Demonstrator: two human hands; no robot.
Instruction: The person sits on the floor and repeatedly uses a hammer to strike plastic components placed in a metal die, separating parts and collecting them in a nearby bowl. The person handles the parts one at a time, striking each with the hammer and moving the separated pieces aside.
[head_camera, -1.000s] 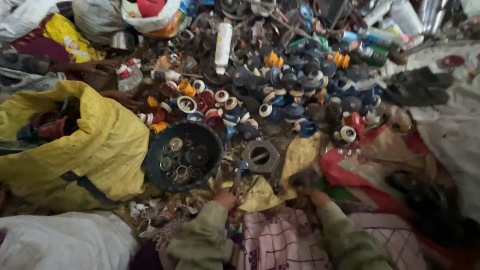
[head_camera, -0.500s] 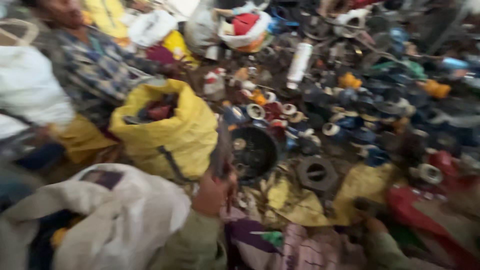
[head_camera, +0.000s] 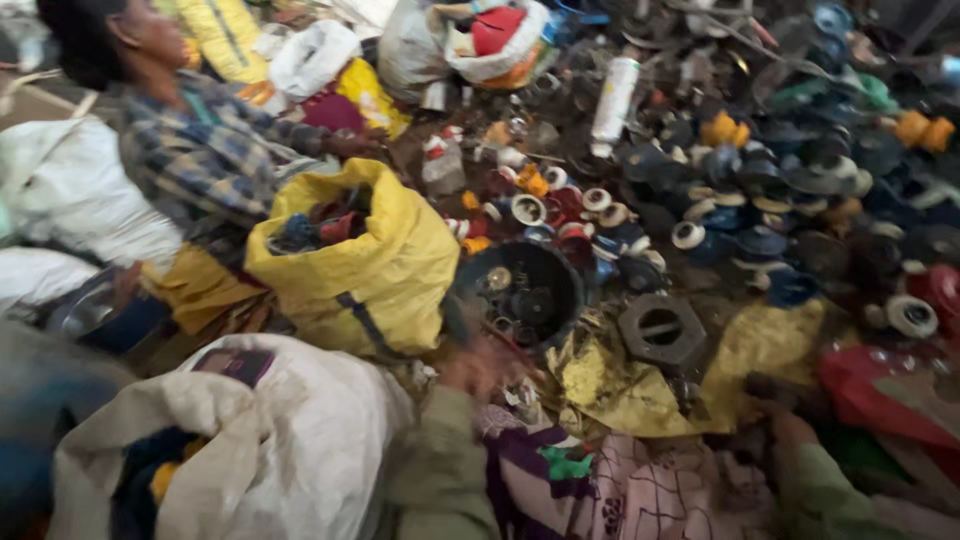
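Head view, blurry. Left hand (head_camera: 480, 365) sits low centre, just below the black bowl (head_camera: 525, 290) and right beside the yellow sack (head_camera: 385, 265); motion smear, cannot tell if the grip is open or closed or whether it holds anything. Right hand (head_camera: 775, 400) lies lower right on the yellow sheet (head_camera: 640, 385), dark and smeared, grip also unreadable. Black bowl holds small round metal bits and stands on the ground between the yellow sack and a grey hexagonal part (head_camera: 660, 328). Yellow sack is open-topped with red and blue scraps inside. White sack (head_camera: 270, 440) at lower left, dark items in its mouth. Heap of bottle caps and rings (head_camera: 760, 210) fills the upper right; a white spray can (head_camera: 612, 98) lies tilted above it. Another person in a plaid shirt (head_camera: 205, 150) sits upper left beside the yellow sack.
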